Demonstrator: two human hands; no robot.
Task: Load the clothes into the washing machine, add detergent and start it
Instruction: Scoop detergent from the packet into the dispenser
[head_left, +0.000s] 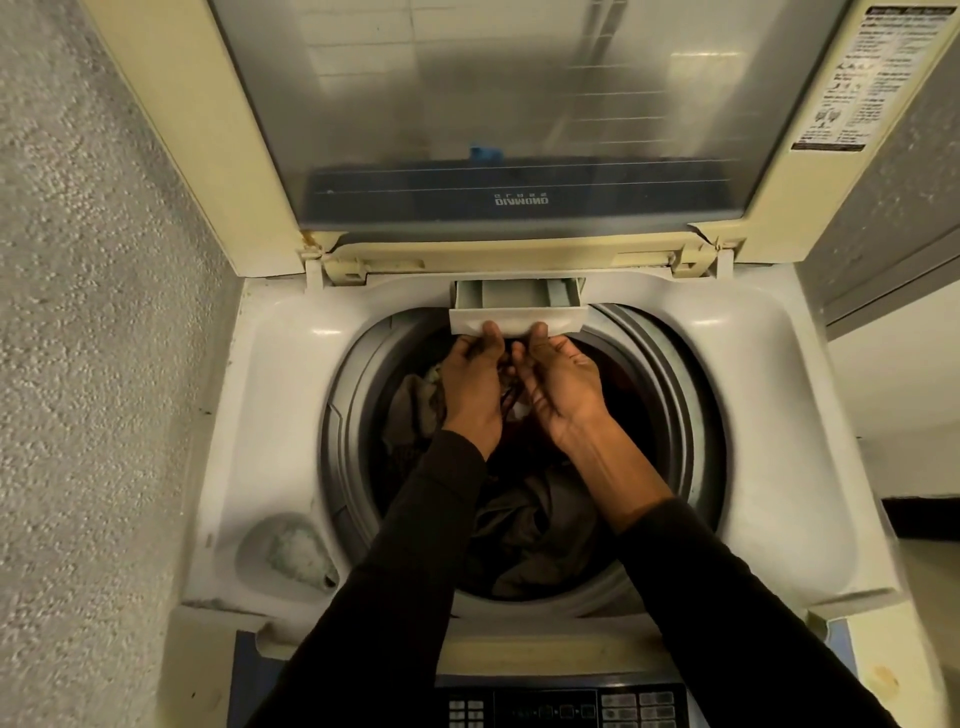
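Two hands: both at the front lip of the detergent drawer, at the back of the tub opening.
Left grip: left hand has fingers curled under the drawer's front edge, thumb on its face; it holds the drawer.
Right grip: right hand does likewise just beside it, thumb on the front, fingers hooked beneath.
Drawer state: partly out of its slot below the lid hinge; grey compartments visible, no detergent seen in them (interior is small and dim, so not certain).
Step in hand: judged to be working the drawer open for detergent. Best done with an even, straight pull from both hands so it does not skew in its slot, and stopping short of pulling it free over the tub.
Tub: drum holds the clothes, dark brown and maroon fabric heaped below the wrists; loading looks done.
Corner recess: small well at front left of the top deck holds pale, whitish residue.
Lid: lid stands raised.
Controls: control panel at the near edge, untouched.
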